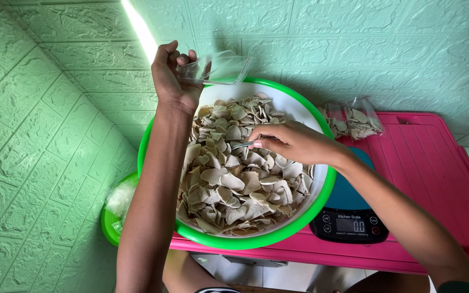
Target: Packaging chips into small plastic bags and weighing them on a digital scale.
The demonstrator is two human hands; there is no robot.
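left hand [172, 70] pinches clear bag [215, 69] over basin [321, 190] rim | right hand [291, 142] closed on what seems a spoon [243, 145], its bowl buried in chips [234, 179] | scale [348, 220] partly hidden by basin

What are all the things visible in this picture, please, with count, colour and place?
chips: many, beige, filling the basin
basin: one, white with green rim, on the pink table
empty bag: one, clear, above the basin's far rim
spoon: one, metal, over the chips
filled bags: two, clear, on the table
kitchen scale: one, black and blue, right of basin
pink table: one
small green bowl: one, lower left
left hand: grip on empty bag
right hand: grip on spoon
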